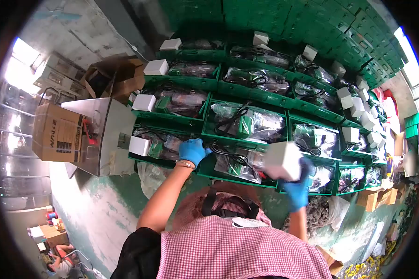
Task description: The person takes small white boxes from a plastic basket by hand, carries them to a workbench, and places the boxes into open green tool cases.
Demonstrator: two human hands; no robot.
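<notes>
My right hand [299, 188], in a blue glove, holds a white box [282, 161] over the front row of green cases; both are smeared by motion. My left hand [193, 151], also gloved in blue, is closed at the wall between two front cases. What its fingers grip is hidden. Just right of it, an open green case [221, 178] contains a clear-bagged item [233, 166] with a coiled black cable [229, 153]. To the left, another white box [139, 145] stands in a case beside a similar bagged item.
More open green cases [253, 94] with bagged items stretch behind, several carrying white boxes [157, 67]. Stacked green cases [307, 28] form a wall at the back. A cardboard carton [57, 132] stands on a metal cabinet [116, 139] at left. A seated person [63, 262] is at lower left.
</notes>
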